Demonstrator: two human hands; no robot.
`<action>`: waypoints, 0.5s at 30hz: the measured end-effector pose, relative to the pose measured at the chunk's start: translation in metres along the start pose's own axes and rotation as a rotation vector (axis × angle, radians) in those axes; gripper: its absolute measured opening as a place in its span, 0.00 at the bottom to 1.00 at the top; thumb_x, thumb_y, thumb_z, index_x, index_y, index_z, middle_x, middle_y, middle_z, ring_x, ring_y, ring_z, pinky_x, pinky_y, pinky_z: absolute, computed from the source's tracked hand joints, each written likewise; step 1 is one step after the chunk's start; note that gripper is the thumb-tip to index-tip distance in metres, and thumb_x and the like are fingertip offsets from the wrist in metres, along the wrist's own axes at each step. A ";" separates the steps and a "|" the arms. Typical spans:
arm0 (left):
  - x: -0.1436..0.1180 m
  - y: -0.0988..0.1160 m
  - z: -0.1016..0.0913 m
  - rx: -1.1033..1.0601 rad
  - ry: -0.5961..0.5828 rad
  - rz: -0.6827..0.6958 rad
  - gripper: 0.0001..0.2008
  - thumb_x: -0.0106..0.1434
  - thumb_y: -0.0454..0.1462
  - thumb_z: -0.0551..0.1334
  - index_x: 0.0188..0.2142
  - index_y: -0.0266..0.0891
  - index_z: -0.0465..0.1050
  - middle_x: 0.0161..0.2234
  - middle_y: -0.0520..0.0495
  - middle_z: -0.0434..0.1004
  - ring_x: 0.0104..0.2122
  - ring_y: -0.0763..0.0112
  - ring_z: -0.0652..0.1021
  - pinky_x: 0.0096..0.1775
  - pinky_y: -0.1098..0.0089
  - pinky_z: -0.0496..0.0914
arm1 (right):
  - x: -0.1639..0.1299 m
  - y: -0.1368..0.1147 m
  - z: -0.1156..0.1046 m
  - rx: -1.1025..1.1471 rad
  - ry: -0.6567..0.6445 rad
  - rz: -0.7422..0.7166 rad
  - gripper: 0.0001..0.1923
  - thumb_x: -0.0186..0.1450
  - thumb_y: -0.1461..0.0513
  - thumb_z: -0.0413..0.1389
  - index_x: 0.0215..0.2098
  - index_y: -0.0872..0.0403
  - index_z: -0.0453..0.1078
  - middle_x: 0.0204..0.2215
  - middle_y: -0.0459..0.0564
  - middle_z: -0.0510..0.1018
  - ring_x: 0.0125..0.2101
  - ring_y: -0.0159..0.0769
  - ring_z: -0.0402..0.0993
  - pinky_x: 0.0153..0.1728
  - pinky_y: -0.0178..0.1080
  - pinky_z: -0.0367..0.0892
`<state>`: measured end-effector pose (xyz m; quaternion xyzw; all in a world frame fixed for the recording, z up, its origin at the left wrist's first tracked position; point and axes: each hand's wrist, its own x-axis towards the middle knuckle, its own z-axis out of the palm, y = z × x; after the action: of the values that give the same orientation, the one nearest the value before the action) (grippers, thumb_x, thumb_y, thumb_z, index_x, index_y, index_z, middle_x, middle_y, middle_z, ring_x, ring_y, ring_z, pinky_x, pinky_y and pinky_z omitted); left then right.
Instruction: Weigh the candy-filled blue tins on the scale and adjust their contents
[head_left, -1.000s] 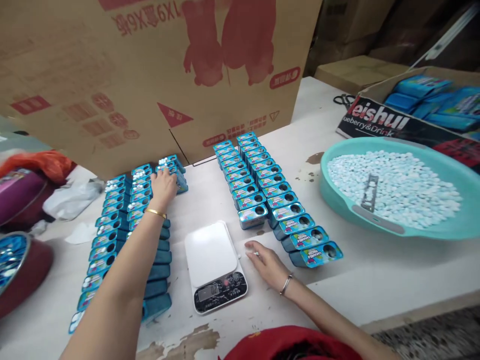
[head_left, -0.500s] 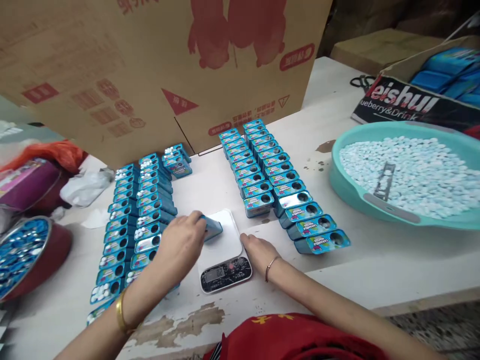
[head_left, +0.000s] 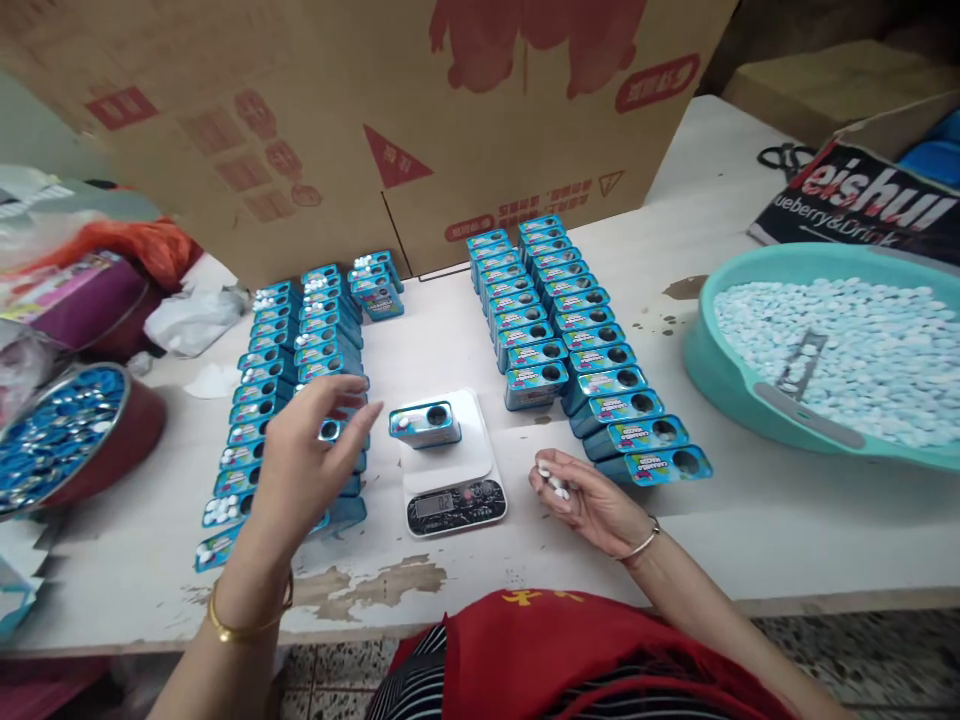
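Note:
A blue candy tin with a round hole in its top stands on the white platform of a kitchen scale. My left hand is just left of that tin, thumb and fingers apart, holding nothing. Behind and beneath it run rows of similar tins, some with white candies on top. To the right of the scale, my right hand is palm up with curled fingers around several white candies. Two more rows of tins stand beyond the scale, to the right.
A turquoise basin of white candies, with a clear scoop-like strip, sits at the right. At left is a red bowl of shiny blue pieces. A large cardboard box walls off the back.
My left hand has let go of the tin on the scale and drawn back left, opening. My right hand has moved right from the scale's edge and turned up, showing candies.

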<state>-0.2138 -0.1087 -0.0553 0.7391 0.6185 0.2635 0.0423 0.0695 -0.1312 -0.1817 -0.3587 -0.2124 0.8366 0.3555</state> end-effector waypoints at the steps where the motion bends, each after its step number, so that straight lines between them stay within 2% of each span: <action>1: -0.007 -0.004 -0.003 -0.032 0.034 -0.066 0.11 0.63 0.43 0.60 0.42 0.40 0.70 0.37 0.49 0.76 0.35 0.71 0.76 0.39 0.69 0.70 | -0.003 0.001 0.001 0.065 -0.002 0.026 0.10 0.57 0.60 0.60 0.31 0.54 0.63 0.26 0.44 0.73 0.17 0.22 0.57 0.13 0.26 0.47; 3: -0.024 -0.013 -0.004 -0.076 0.068 -0.169 0.11 0.62 0.43 0.61 0.41 0.41 0.71 0.37 0.50 0.76 0.34 0.73 0.77 0.39 0.70 0.70 | -0.005 0.004 0.005 0.119 0.009 0.074 0.08 0.56 0.63 0.61 0.31 0.55 0.66 0.26 0.46 0.75 0.17 0.22 0.59 0.14 0.26 0.50; 7: -0.055 -0.025 0.002 -0.142 0.042 -0.272 0.10 0.62 0.44 0.61 0.38 0.41 0.73 0.35 0.51 0.77 0.33 0.73 0.77 0.39 0.71 0.71 | -0.004 0.005 0.014 0.126 0.104 0.159 0.08 0.53 0.63 0.62 0.31 0.57 0.70 0.26 0.48 0.76 0.21 0.24 0.66 0.18 0.26 0.58; 10: -0.070 -0.029 0.007 -0.182 0.021 -0.311 0.10 0.62 0.44 0.60 0.37 0.40 0.73 0.35 0.50 0.77 0.34 0.72 0.77 0.38 0.70 0.71 | -0.001 -0.003 0.025 -0.020 0.143 0.150 0.11 0.51 0.64 0.64 0.32 0.59 0.72 0.27 0.49 0.76 0.24 0.25 0.69 0.21 0.27 0.60; 15: -0.080 -0.027 0.016 -0.243 -0.014 -0.291 0.11 0.63 0.44 0.59 0.38 0.40 0.72 0.36 0.49 0.76 0.34 0.71 0.76 0.38 0.69 0.71 | 0.009 -0.029 0.059 -0.332 0.072 0.073 0.13 0.54 0.58 0.64 0.33 0.58 0.70 0.24 0.44 0.73 0.20 0.23 0.62 0.20 0.30 0.54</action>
<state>-0.2390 -0.1731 -0.1066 0.6332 0.6821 0.3221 0.1733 0.0334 -0.1110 -0.1292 -0.4496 -0.3215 0.7891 0.2681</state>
